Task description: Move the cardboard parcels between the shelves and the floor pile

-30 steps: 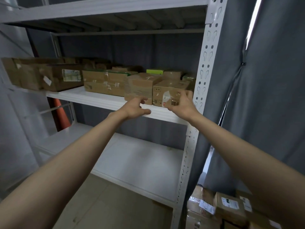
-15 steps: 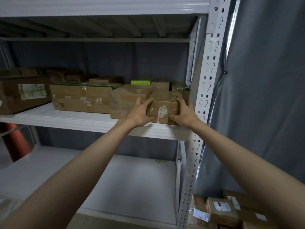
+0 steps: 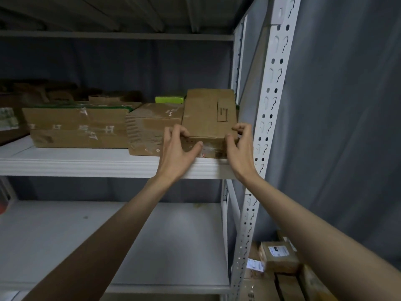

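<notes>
A small cardboard parcel [image 3: 209, 114] sits at the right end of the white middle shelf [image 3: 76, 161], with its broad printed face tilted toward me. My left hand [image 3: 178, 153] grips its front left corner, fingers over the top edge and thumb on the front face. At the front right corner my right hand [image 3: 240, 153] holds it with curled fingers, close to the perforated upright post [image 3: 269, 105]. The parcel's lower front is partly hidden by both hands.
A mid-size box [image 3: 149, 129] touches the parcel's left side, with a long taped box [image 3: 76, 127] further left and a green item [image 3: 169, 99] behind. The lower shelf [image 3: 108, 235] is bare white. Floor parcels [image 3: 280, 257] lie bottom right by a grey curtain [image 3: 347, 127].
The view has come closer and lower. Both hands went from reaching at the parcel's front to gripping its front corners, and the parcel now shows its broad face tilted toward me.
</notes>
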